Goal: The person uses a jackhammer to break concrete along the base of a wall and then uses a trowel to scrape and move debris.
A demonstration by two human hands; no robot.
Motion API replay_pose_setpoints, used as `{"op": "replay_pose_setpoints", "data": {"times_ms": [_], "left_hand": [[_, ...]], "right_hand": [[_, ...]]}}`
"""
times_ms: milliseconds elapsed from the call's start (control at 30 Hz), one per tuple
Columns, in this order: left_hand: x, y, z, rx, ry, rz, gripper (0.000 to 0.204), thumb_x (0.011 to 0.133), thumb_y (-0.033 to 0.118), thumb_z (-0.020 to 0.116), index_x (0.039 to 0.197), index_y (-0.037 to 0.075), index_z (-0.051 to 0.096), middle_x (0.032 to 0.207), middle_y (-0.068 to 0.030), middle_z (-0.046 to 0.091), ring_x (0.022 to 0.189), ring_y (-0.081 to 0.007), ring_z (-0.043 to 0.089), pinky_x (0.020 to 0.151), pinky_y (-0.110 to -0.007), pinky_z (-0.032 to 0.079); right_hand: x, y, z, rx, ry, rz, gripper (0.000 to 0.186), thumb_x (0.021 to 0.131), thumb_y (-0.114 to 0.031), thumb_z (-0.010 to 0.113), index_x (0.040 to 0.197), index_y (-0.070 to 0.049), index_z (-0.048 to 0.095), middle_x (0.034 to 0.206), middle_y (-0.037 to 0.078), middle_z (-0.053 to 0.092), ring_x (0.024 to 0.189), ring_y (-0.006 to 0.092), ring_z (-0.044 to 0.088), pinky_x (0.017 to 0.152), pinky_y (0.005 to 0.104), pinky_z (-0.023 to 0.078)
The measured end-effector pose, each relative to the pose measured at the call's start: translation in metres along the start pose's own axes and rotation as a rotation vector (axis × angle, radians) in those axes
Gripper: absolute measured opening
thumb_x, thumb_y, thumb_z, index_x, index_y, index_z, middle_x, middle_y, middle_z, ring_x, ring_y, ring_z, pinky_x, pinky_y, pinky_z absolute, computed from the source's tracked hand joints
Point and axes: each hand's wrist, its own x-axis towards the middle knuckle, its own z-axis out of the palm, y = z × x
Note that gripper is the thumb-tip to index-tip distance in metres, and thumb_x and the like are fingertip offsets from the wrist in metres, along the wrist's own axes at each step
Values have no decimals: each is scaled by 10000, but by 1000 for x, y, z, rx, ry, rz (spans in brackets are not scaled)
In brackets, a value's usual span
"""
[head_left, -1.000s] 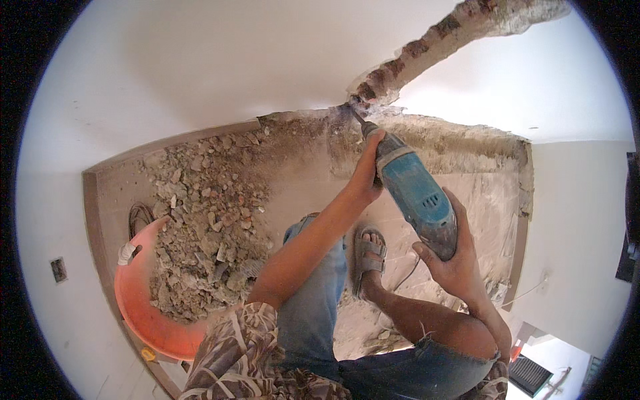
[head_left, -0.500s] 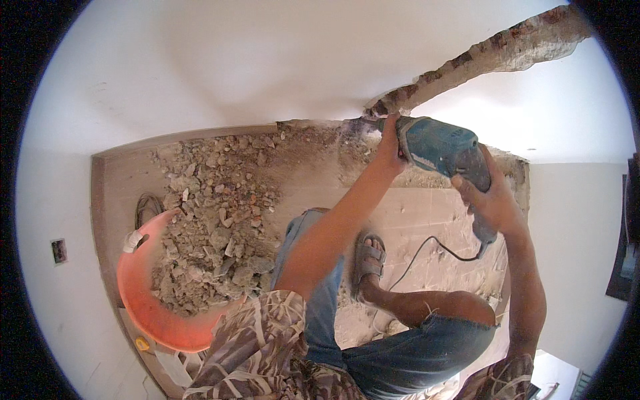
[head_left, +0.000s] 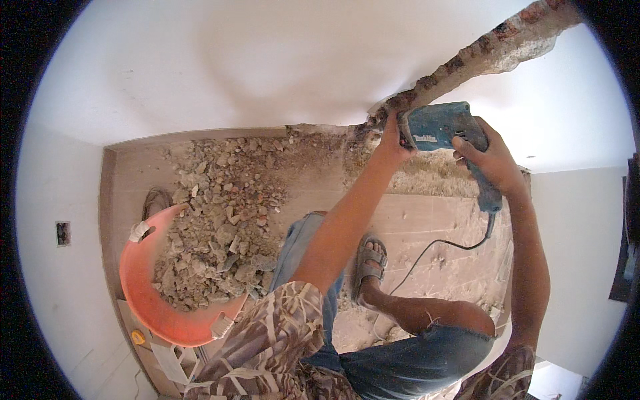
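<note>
A teal rotary hammer (head_left: pixel 437 127) is held in both my hands at the foot of the white wall. My left hand (head_left: pixel 396 141) is closed around its front end, just behind the bit. My right hand (head_left: pixel 492 159) wraps the rear handle, thumb across its inner side; whether the trigger is pressed I cannot tell. The dusty bit (head_left: pixel 363 127) points left and meets the broken lower edge of the wall, its tip hidden by debris. Beside the tool, a rough groove (head_left: pixel 490 59) with exposed brick climbs the wall to the upper right.
Broken rubble (head_left: pixel 220 233) covers the floor at left, partly within an orange tub (head_left: pixel 137 277). A black cord (head_left: pixel 437 241) runs from the handle past my sandalled foot (head_left: pixel 369 267). Coiled cable (head_left: pixel 157 199) lies behind the tub; a wall box (head_left: pixel 63 233) sits at far left.
The rear of the rotary hammer has swung upward, so its body lies more level, and my right hand has risen with it. My left hand keeps its grip. The view has shifted slightly.
</note>
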Motion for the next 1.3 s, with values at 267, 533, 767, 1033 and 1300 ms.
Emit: {"op": "replay_pose_setpoints", "data": {"times_ms": [267,533,767,1033,1300], "left_hand": [[-45,-55,-51,102,-93,28,602,912,615,492,1157,86,642,1114,-108,677,1049,-284,641,962,-446,504],[-101,-85,-52,142,39,58,585,893,611,552,1147,86,607,1059,-84,674,1010,-242,648,953,-401,506],[-112,-62,-53,157,-22,24,562,875,628,566,1068,102,603,1009,-76,670,972,-237,653,919,-417,522],[-112,-36,-77,98,-76,-38,541,844,645,579,1019,137,638,943,-83,683,880,-255,675,854,-439,552],[-96,-26,-85,85,-163,131,526,881,625,532,1011,129,647,930,-89,690,885,-255,682,841,-447,556]], "right_hand": [[-94,73,63,-285,328,-334,609,879,-293,701,1355,-29,428,1065,218,672,964,339,681,850,430,520],[-165,35,59,-52,139,-130,690,843,-188,710,1415,-69,344,1129,260,651,1080,418,640,920,456,498],[-179,31,88,-70,127,-115,749,828,-182,721,1446,-87,308,1091,253,666,1021,425,661,861,467,532],[-162,25,121,-235,16,-144,827,833,-152,722,1477,-45,213,1091,309,634,966,472,658,783,510,549],[-132,12,120,-301,-49,-160,815,836,-197,716,1474,-46,231,1107,308,625,945,480,652,779,521,542]]}}
